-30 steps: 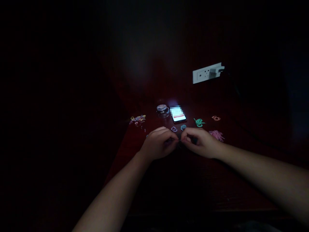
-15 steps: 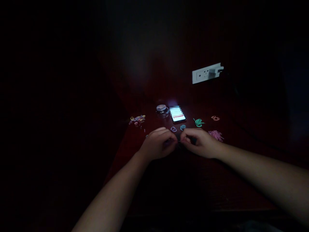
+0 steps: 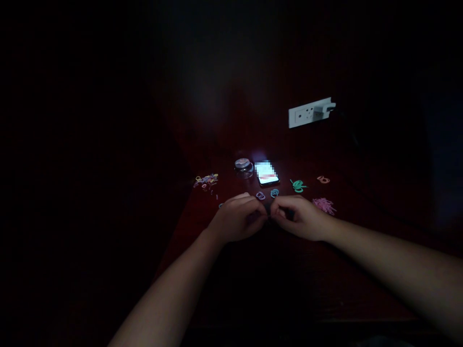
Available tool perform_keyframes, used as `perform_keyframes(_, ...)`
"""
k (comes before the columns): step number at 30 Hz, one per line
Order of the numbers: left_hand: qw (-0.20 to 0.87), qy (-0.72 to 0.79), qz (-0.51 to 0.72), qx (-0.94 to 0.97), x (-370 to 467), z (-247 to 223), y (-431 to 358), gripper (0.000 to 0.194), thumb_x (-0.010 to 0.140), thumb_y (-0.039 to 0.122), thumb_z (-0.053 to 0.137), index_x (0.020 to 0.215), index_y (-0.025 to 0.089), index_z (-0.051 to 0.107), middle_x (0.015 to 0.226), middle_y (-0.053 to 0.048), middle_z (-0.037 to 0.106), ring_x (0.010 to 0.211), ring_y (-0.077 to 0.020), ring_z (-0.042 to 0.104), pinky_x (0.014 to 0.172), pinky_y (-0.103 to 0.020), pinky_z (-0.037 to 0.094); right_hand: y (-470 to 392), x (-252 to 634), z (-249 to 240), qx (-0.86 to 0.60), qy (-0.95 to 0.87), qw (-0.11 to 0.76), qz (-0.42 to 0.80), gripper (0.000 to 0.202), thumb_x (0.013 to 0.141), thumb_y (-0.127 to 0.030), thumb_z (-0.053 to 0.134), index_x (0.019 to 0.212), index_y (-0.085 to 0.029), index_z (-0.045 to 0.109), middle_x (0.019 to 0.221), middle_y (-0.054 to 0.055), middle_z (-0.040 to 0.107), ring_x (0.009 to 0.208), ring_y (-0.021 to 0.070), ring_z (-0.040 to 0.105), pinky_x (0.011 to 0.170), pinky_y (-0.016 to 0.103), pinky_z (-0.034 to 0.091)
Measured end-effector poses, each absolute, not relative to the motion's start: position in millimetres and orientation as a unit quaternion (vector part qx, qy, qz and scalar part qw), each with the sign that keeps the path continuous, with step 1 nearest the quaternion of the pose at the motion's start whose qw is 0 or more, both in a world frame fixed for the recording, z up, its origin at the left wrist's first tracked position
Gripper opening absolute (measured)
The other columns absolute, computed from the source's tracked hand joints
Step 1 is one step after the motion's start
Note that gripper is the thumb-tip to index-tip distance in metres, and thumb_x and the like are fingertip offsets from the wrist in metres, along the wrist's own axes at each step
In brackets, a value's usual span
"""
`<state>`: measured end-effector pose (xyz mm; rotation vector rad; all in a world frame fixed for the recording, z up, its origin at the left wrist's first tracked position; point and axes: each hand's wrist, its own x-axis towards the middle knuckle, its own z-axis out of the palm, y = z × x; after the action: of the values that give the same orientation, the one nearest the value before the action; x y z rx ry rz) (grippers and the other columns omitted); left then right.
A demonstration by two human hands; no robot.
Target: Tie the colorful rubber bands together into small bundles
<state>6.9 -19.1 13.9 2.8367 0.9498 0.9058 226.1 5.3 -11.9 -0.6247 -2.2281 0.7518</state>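
Note:
My left hand (image 3: 240, 218) and my right hand (image 3: 298, 217) meet nearly fingertip to fingertip over the dark red table (image 3: 289, 284). Both are closed in a pinch. Whatever lies between the fingertips is too small and dim to make out. Just beyond the fingers lie purple rubber bands (image 3: 260, 196) and blue rubber bands (image 3: 275, 193). Pink rubber bands (image 3: 324, 206) form a pile by my right wrist, with a green bunch of bands (image 3: 298, 185) farther back. A mixed heap of coloured bands (image 3: 207, 180) is at the far left.
A round jar with a lid (image 3: 243, 167) stands at the back beside a phone with a lit screen (image 3: 266, 172). Orange bands (image 3: 323, 180) lie at the back right. On the wall is a white socket (image 3: 310, 113) with a plug and cable. The surroundings are very dark.
The view has shifted slightly, so everything sits a little lower in it. Both hands keep their pinch, and the fingertips seem slightly closer together.

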Motion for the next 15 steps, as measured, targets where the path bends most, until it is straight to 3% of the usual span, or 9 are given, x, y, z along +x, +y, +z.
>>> perform_keyframes(8,0.012,0.314,0.310,0.897,-1.2,13.6,-16.9,0.005,0.084,0.024,0.060,0.082,0.020,0.058,0.073,0.000,0.060,0.070,-0.0141,0.055,0.068,-0.029,0.046,5.4,227.1,-12.5,-0.249,-0.857,0.353,0.282,0.008,0.083,-0.017,0.056,0.076,-0.018,0.054,0.062,-0.004,0.050,0.056,0.0098,0.044,0.050,0.023,0.035)
perform_keyframes(12,0.032,0.320,0.292,0.901,2.8,12.0,-18.8,0.017,0.086,0.032,0.063,0.099,0.022,0.061,0.083,0.000,0.066,0.077,-0.0141,0.061,0.081,-0.033,0.050,6.6,226.8,-14.4,-0.255,-0.851,0.348,0.300,0.006,0.084,-0.017,0.056,0.078,-0.018,0.055,0.063,-0.003,0.050,0.057,0.0098,0.044,0.051,0.022,0.035)
perform_keyframes(15,0.026,0.319,0.288,0.903,5.3,10.9,-18.9,0.011,0.089,0.029,0.061,0.099,0.023,0.062,0.085,0.001,0.068,0.078,-0.0136,0.063,0.092,-0.038,0.049,7.2,226.3,-14.5,-0.256,-0.852,0.341,0.303,0.005,0.083,-0.016,0.056,0.078,-0.017,0.056,0.065,-0.003,0.051,0.059,0.0103,0.045,0.052,0.023,0.036)
